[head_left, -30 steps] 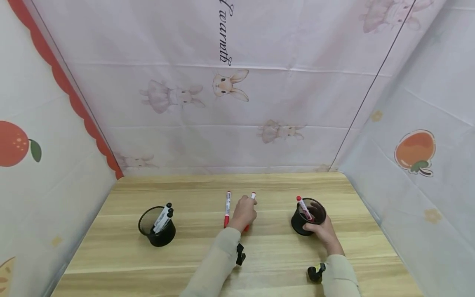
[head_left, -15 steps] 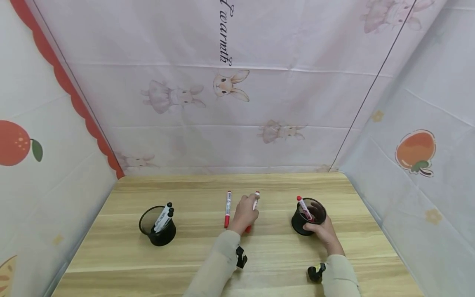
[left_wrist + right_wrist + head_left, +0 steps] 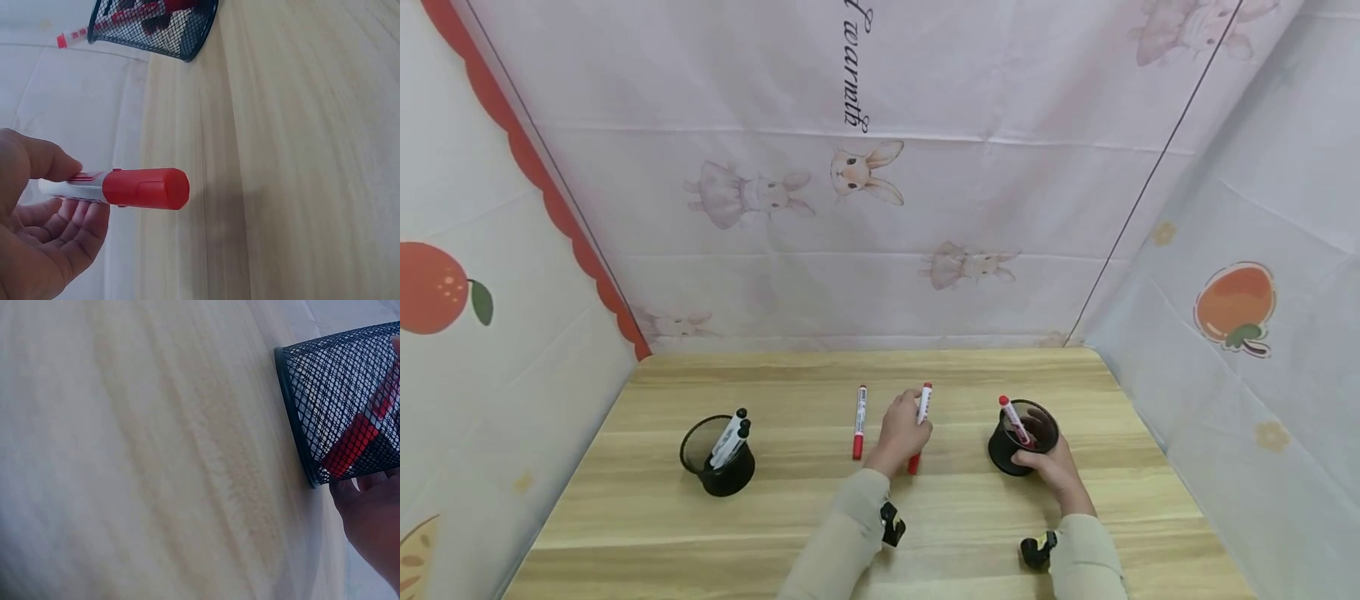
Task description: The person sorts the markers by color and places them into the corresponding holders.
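In the head view, my left hand (image 3: 904,429) pinches a white marker (image 3: 924,403) with a red cap at the middle of the table. The left wrist view shows the thumb on top of its barrel and the fingers below, with the red cap (image 3: 147,188) pointing out of the grip. My right hand (image 3: 1056,471) grips a black mesh pen cup (image 3: 1013,457) around its side at the right. A red marker (image 3: 1016,422) leans inside that cup; its red cap shows through the mesh (image 3: 353,447) in the right wrist view.
Another red marker (image 3: 861,423) lies on the wooden table (image 3: 805,517) just left of my left hand. Over at the left stands a second black mesh cup (image 3: 730,481) with black-ended markers (image 3: 727,440) in it. Printed cloth walls (image 3: 820,292) enclose the back and sides.
My left hand has lifted the marker and shifted it a little to the right, away from the one left lying. The right hand and its cup have stayed put.
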Action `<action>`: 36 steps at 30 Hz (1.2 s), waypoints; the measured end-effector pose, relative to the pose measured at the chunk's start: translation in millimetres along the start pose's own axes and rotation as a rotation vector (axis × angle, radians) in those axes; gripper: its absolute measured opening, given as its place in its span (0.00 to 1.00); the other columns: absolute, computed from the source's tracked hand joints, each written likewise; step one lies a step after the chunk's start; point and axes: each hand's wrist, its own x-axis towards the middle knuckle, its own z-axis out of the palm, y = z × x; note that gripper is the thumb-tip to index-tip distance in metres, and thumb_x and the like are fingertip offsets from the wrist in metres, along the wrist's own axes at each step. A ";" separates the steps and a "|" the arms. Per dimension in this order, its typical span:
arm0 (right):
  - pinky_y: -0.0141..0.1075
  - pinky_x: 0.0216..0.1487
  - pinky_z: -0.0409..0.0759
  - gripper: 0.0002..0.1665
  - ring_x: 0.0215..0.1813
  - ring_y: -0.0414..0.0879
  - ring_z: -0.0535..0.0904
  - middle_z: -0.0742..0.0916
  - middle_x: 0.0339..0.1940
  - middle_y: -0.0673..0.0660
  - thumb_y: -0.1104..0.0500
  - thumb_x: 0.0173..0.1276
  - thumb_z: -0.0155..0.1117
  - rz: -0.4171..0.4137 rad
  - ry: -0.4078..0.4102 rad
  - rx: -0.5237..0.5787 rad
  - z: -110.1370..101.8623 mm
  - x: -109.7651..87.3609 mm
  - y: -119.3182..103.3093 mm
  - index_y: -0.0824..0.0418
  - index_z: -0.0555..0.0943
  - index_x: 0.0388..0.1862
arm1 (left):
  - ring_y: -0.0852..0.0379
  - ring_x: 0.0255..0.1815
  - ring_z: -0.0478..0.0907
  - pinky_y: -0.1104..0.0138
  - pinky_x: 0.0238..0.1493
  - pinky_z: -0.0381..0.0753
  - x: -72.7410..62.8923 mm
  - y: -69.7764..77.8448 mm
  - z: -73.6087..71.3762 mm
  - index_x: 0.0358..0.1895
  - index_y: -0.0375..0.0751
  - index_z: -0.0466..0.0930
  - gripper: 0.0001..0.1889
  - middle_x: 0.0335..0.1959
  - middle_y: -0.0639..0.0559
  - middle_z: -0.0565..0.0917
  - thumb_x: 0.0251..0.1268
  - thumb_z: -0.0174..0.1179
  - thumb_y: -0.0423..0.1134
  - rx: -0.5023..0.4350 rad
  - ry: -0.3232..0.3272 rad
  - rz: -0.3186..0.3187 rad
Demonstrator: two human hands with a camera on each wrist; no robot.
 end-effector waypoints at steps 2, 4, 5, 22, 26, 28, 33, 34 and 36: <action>0.35 0.58 0.65 0.50 0.58 0.57 0.68 0.73 0.58 0.73 0.79 0.40 0.65 0.003 -0.005 0.010 0.4 0.1 0.2 0.73 0.58 0.66 | 0.58 0.26 0.69 0.71 0.21 0.72 -1.3 0.5 0.9 0.61 0.33 0.68 0.26 0.33 0.50 0.73 0.56 0.60 0.28 -0.019 0.007 -0.007; 0.33 0.57 0.66 0.50 0.56 0.52 0.70 0.73 0.58 0.73 0.79 0.40 0.65 -0.003 -0.007 0.016 0.5 0.7 1.0 0.74 0.58 0.66 | 0.59 0.24 0.70 0.72 0.19 0.73 -2.2 2.6 0.8 0.59 0.33 0.70 0.24 0.32 0.51 0.73 0.57 0.60 0.29 -0.051 0.015 -0.005; 0.32 0.57 0.67 0.50 0.56 0.50 0.70 0.73 0.58 0.73 0.79 0.40 0.65 -0.010 -0.006 0.018 0.6 1.0 1.4 0.74 0.58 0.66 | 0.60 0.24 0.70 0.72 0.18 0.73 -2.2 3.8 0.8 0.58 0.33 0.70 0.23 0.32 0.51 0.74 0.57 0.60 0.29 -0.066 0.019 0.000; 0.34 0.57 0.67 0.49 0.56 0.53 0.70 0.72 0.58 0.74 0.80 0.40 0.63 -0.012 -0.002 0.039 2.4 1.5 1.9 0.74 0.58 0.66 | 0.63 0.29 0.75 0.74 0.27 0.79 -1.1 26.3 -1.6 0.55 0.35 0.74 0.23 0.30 0.54 0.78 0.54 0.67 0.30 -0.298 0.047 0.133; 0.34 0.56 0.67 0.49 0.56 0.54 0.70 0.72 0.58 0.74 0.80 0.40 0.63 -0.017 -0.002 0.038 1.9 1.5 2.6 0.73 0.58 0.66 | 0.63 0.29 0.75 0.74 0.27 0.79 -1.5 30.5 -2.0 0.55 0.36 0.74 0.23 0.30 0.55 0.78 0.54 0.67 0.31 -0.318 0.060 0.156; 0.33 0.56 0.68 0.49 0.56 0.53 0.70 0.72 0.58 0.74 0.80 0.40 0.63 -0.019 -0.001 0.040 1.6 1.5 3.1 0.73 0.58 0.66 | 0.63 0.29 0.75 0.73 0.28 0.79 -1.6 32.5 -2.4 0.54 0.36 0.75 0.22 0.30 0.54 0.78 0.54 0.67 0.31 -0.331 0.074 0.171; 0.31 0.56 0.67 0.50 0.55 0.46 0.71 0.72 0.58 0.74 0.80 0.40 0.64 -0.015 0.003 0.041 1.0 1.0 4.2 0.73 0.58 0.66 | 0.62 0.29 0.75 0.72 0.26 0.79 -1.8 38.0 -2.2 0.54 0.37 0.75 0.20 0.30 0.54 0.77 0.57 0.65 0.32 -0.368 0.092 0.191; 0.31 0.56 0.67 0.50 0.55 0.45 0.71 0.72 0.59 0.74 0.80 0.40 0.64 -0.013 0.005 0.038 1.1 0.8 4.1 0.73 0.58 0.66 | 0.62 0.29 0.75 0.72 0.26 0.79 -1.7 38.9 -1.9 0.54 0.37 0.75 0.20 0.30 0.54 0.77 0.58 0.65 0.32 -0.371 0.093 0.194; 0.30 0.56 0.66 0.50 0.55 0.45 0.71 0.72 0.59 0.73 0.80 0.40 0.64 -0.008 0.005 0.030 1.0 0.4 4.2 0.72 0.58 0.67 | 0.62 0.29 0.74 0.72 0.26 0.78 -1.6 40.6 -1.5 0.54 0.37 0.75 0.19 0.30 0.54 0.77 0.59 0.64 0.32 -0.372 0.086 0.198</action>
